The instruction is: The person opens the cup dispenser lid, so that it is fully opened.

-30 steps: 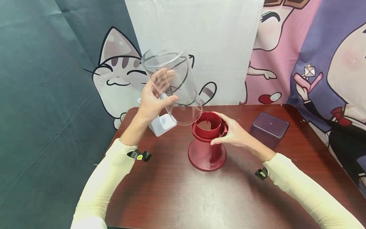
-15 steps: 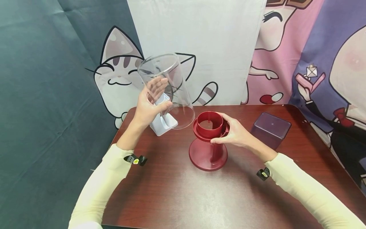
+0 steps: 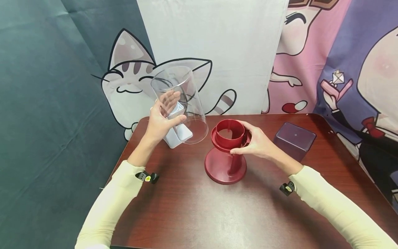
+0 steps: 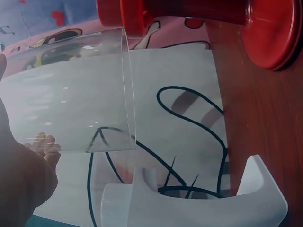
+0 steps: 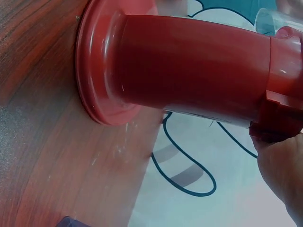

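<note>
My left hand [image 3: 159, 121] holds a clear, open-ended cylinder [image 3: 196, 107] in the air, thumb in front and fingers behind its wall. It tilts, with its lower end toward a red stand [image 3: 229, 142] and apart from it. That stand has a round base on the table, a neck and a hollow ring on top. My right hand [image 3: 256, 143] grips the ring's right side between thumb and fingers. In the left wrist view the cylinder [image 4: 71, 94] lies across the left half. The stand's neck [image 5: 194, 66] fills much of the right wrist view.
A white plastic piece [image 3: 172, 136] stands behind the cylinder at the table's back left. A dark purple translucent box [image 3: 293, 138] is on the right, near my right forearm. The table [image 3: 186, 207] ends at a cartoon-printed cloth [image 3: 242, 52].
My left hand has come down and slightly left with the cylinder, away from the red ring. My right hand keeps its grip, and the stand's top has shifted slightly right.
</note>
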